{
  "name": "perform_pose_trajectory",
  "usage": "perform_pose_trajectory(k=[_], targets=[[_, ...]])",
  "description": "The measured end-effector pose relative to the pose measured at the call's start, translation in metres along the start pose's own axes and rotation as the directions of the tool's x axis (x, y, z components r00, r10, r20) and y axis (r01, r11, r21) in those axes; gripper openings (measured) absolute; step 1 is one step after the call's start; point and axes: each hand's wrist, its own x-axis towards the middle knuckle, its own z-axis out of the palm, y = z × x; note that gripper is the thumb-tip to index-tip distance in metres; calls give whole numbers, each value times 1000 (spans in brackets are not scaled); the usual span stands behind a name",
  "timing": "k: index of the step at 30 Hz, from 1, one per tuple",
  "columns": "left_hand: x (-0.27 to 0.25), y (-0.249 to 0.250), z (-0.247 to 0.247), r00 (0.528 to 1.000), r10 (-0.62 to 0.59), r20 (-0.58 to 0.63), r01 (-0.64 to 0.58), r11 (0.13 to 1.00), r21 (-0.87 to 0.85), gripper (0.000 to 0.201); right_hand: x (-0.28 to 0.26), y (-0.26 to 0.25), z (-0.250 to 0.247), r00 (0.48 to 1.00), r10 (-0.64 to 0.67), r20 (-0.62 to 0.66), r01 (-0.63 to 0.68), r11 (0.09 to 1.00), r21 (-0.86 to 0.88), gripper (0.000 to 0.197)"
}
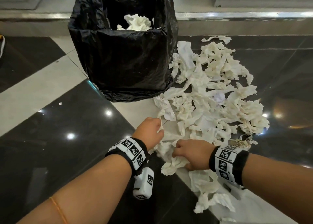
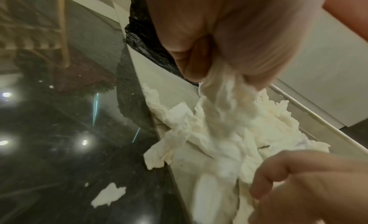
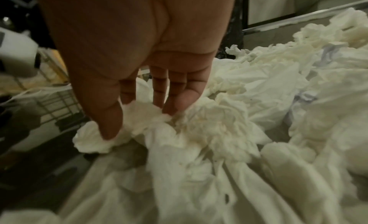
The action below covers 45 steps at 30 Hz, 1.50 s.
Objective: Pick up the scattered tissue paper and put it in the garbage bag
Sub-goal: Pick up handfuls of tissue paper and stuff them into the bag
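A wide heap of crumpled white tissue paper (image 1: 211, 91) lies on the floor to the right of an open black garbage bag (image 1: 125, 54) with some tissue (image 1: 138, 23) inside. At the heap's near edge my left hand (image 1: 152, 130) pinches a bunch of tissue (image 2: 223, 92) between thumb and curled fingers. Just beside it, my right hand (image 1: 191, 153) grips another wad of tissue (image 3: 139, 120), thumb and fingers dug into it. Both hands sit low on the floor, a hand's width apart.
The floor (image 1: 67, 122) is glossy dark and pale tile with light reflections. A small tissue scrap (image 1: 60, 103) lies alone to the left. A metal-edged step (image 1: 237, 15) runs behind the bag. More tissue (image 1: 211, 203) trails near my right forearm.
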Motion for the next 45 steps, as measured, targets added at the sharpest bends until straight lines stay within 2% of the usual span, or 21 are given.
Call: perform_pose_trajectory(k=[3,6,8,11,13,15,16,18,20,23,24,26,28,30,32,33,34,37,41,43,45], targets=[[2,-5,2,1000,19,-3,-19,1000,6,19,2,0,5,999,-32,38,37,990,-138,47],[2,-8,3,999,24,-37,-27,996,-87,30,4,1,8,998,-60,-13,56,980,-189,33],[1,-9,4,999,-8,-54,-1,988,-156,30,4,2,4,997,-31,-66,23,993,-116,30],[-1,-10,2,994,-61,-89,42,977,-208,22,1,3,-13,963,148,-227,-106,977,187,25],[-1,-9,-1,993,-81,-88,59,973,-225,31,-4,5,-28,907,304,-291,-160,888,430,13],[-1,-10,-3,994,-103,-27,94,969,-226,49,-7,11,-38,843,439,-309,-153,748,646,13],[-1,-12,-3,994,-107,12,107,976,-191,55,-9,14,-42,812,488,-320,-115,671,733,13],[0,-16,-2,994,-96,59,101,991,-90,50,-14,18,-51,757,557,-343,3,521,853,18],[0,-18,-1,996,-75,56,76,997,-12,31,-18,22,-56,746,580,-327,99,390,916,24],[-1,-20,-2,997,-68,44,67,998,15,11,-22,25,-58,766,581,-277,202,192,960,8],[-1,-22,-2,997,-60,44,59,998,22,14,-23,26,-58,763,588,-267,211,163,964,24],[-1,-24,-1,998,-50,49,49,999,18,16,-24,27,-55,748,611,-258,172,198,965,43],[-2,-23,-2,997,-66,27,67,997,-34,4,-24,26,-53,736,623,-266,73,318,945,41],[-2,-21,-2,995,-84,52,89,990,-110,36,-23,27,-50,732,619,-286,-4,424,906,35],[-1,-21,-2,985,-98,145,111,991,-80,66,-22,29,-45,738,611,-286,-27,450,893,29],[-1,-21,-1,979,-94,180,99,995,-19,66,-23,28,-43,744,607,-279,-39,456,889,25],[0,-22,1,978,-78,195,72,997,40,56,-24,27,-43,755,595,-274,-61,480,875,23],[-1,-27,5,988,-33,149,20,996,86,26,-28,26,-42,773,558,-302,-94,572,815,26],[1,-33,10,996,94,10,-94,993,65,28,-30,26,-39,789,542,-289,-82,560,825,32],[2,-31,13,984,147,100,-159,979,126,40,-30,28,-36,786,548,-286,-91,559,824,30],[-1,-27,15,948,77,309,-127,981,145,67,-31,30,-34,784,552,-282,-108,570,814,28]])
